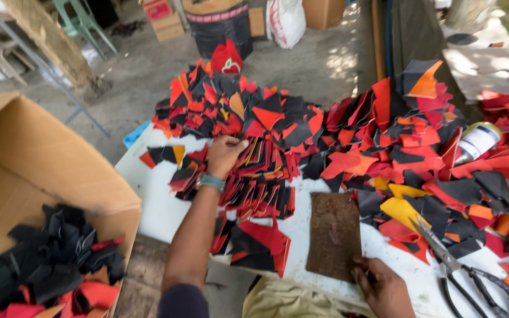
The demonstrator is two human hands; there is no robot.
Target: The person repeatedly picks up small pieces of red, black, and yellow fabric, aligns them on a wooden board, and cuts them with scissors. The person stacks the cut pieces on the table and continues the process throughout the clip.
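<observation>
Outdoors on a concrete yard, a white table (160, 206) carries a big spread of red, black and orange fabric scraps (337, 135), heaped thick toward the far side. At the left, an open cardboard box (36, 159) holds more black and red pieces, its rim close beside the table's edge. Near the front edge lies a brown worn board (334, 234), with bare tabletop around it. Now the left hand (225, 154) is stretched out, fingers closed on the corner of a scrap at the top of a fanned stack (254, 182); sorting looks like the step in hand, and lifting one piece cleanly calls for a pinch that leaves the stack alone. The right hand (382, 287) rests on the board's near corner, fingers curled on it. Black scissors (472, 271) lie at the right edge.
</observation>
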